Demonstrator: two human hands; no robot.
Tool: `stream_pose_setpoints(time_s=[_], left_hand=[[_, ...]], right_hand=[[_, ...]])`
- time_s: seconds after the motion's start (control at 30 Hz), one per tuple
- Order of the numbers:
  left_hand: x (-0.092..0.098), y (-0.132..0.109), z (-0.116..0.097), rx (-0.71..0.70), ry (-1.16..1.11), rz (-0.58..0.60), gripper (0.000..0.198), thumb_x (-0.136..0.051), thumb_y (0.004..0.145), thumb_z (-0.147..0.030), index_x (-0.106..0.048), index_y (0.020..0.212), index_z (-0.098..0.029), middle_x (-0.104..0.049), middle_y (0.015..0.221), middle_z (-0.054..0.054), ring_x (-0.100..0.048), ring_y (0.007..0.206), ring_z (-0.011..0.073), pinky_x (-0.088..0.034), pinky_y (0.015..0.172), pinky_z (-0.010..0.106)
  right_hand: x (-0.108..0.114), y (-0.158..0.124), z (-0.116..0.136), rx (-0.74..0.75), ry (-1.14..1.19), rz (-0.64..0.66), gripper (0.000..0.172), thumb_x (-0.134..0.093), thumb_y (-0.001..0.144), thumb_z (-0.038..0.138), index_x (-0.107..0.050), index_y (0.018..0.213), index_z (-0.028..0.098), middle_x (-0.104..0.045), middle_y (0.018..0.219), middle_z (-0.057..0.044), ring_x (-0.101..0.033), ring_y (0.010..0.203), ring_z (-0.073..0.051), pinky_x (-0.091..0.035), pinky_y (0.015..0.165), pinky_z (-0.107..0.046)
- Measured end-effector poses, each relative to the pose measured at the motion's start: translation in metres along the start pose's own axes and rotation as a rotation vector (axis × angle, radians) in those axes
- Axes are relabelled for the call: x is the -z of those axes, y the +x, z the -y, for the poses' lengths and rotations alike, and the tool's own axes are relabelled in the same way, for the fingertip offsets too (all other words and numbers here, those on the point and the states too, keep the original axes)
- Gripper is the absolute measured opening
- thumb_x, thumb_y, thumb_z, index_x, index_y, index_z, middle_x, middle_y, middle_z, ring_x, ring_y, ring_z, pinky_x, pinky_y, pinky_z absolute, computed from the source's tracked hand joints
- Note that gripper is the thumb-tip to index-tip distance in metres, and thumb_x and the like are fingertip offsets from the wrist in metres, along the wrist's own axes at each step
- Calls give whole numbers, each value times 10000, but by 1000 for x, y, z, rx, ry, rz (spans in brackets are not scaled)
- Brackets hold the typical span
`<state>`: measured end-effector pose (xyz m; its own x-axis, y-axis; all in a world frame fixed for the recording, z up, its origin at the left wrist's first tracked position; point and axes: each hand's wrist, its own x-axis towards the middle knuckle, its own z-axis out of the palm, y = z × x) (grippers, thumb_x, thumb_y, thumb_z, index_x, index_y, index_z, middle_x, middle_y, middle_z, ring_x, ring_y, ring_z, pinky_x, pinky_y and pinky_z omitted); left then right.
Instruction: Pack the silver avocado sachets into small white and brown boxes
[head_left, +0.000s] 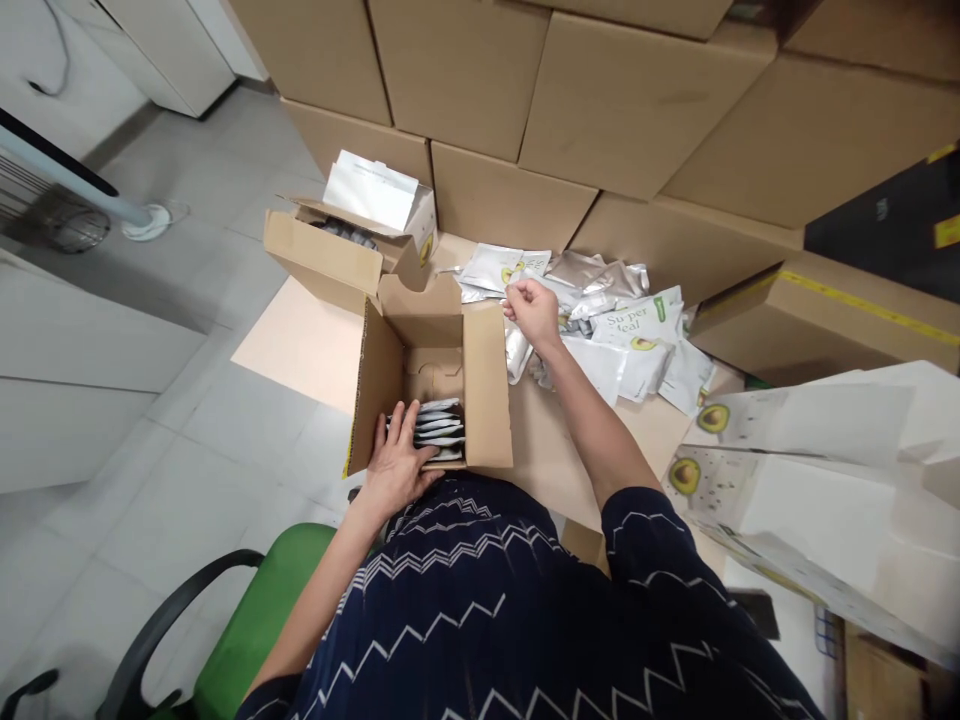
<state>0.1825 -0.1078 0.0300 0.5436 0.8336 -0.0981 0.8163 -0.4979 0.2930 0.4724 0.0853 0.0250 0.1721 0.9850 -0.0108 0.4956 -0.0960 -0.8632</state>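
Note:
An open cardboard box (487, 390) stands at the table's front edge, close to my body. Inside its near end, several thin silvery-white pouches (442, 430) are stacked in a row. My left hand (399, 462) rests over the box's near left side, fingers stretched onto the pouches' edges. Above the table, just past the box's right flap, my right hand (534, 312) has its thumb and fingers pinched together. Its fingertips are by the lower edge of a white avocado-print pouch (487, 268); whether they grip anything cannot be made out.
More loose pouches (637, 325) lie heaped on the table (551, 450) to the right. A second open carton (322, 255) and a white box (375, 195) stand at the back left. Stacked cartons (600, 110) wall off the back. White avocado boxes (817, 480) sit right; a green chair (262, 600) is lower left.

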Motion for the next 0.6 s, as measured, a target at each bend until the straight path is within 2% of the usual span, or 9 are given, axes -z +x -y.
stream_pose_setpoints(time_s=[0.1, 0.17, 0.23, 0.33, 0.43, 0.5, 0.6], left_hand=[[-1, 0, 0, 9, -1, 8, 274, -784, 788, -410, -791, 1012, -252, -188, 1691, 97, -175, 1526, 482, -197, 1198, 727], [-2, -1, 0, 17, -5, 10, 280, -790, 781, -412, -789, 1012, -254, -189, 1691, 95, -171, 1528, 479, -187, 1205, 722], [-4, -1, 1, 24, -13, 13, 290, -791, 779, -410, -786, 1021, -252, -181, 1693, 100, -161, 1530, 478, -178, 1206, 724], [-5, -2, 0, 35, -31, 33, 269, -794, 771, -384, -782, 1003, -247, -170, 1696, 96, -130, 1536, 476, -162, 1204, 731], [-5, -2, 0, 58, -54, 63, 248, -798, 759, -374, -781, 974, -252, -169, 1698, 72, -113, 1540, 471, -145, 1206, 734], [-5, -3, -1, 73, -61, 82, 259, -806, 745, -364, -782, 981, -261, -169, 1699, 61, -119, 1539, 472, -141, 1208, 733], [-4, -3, -2, 77, -64, 98, 254, -800, 746, -346, -782, 986, -262, -168, 1700, 57, -121, 1539, 469, -143, 1210, 728]], right_hand=[[-16, 33, -20, 125, -505, 182, 313, -410, 1000, 224, -682, 1104, 111, -713, 1112, -159, -654, 1069, -239, -494, 931, -332], [-32, 54, -28, 187, -783, 289, 370, -377, 986, 148, -649, 1223, 66, -654, 1256, -226, -574, 1214, -303, -438, 1009, -391], [-50, 75, -35, 185, -938, 306, 466, -316, 985, 103, -538, 1385, 21, -561, 1395, -271, -488, 1320, -341, -385, 1060, -430], [-72, 107, -47, 123, -1027, 277, 564, -276, 985, 87, -357, 1540, 24, -355, 1587, -264, -320, 1464, -363, -275, 1145, -473], [-86, 131, -60, 34, -1054, 296, 640, -337, 965, 101, -257, 1600, 80, -200, 1662, -240, -208, 1518, -386, -219, 1162, -517], [-92, 138, -67, -2, -1050, 327, 660, -346, 957, 105, -245, 1610, 124, -218, 1654, -244, -244, 1499, -403, -250, 1131, -533], [-96, 136, -71, 19, -1053, 355, 600, -315, 973, 116, -333, 1573, 132, -381, 1549, -281, -399, 1395, -412, -307, 1070, -541]])
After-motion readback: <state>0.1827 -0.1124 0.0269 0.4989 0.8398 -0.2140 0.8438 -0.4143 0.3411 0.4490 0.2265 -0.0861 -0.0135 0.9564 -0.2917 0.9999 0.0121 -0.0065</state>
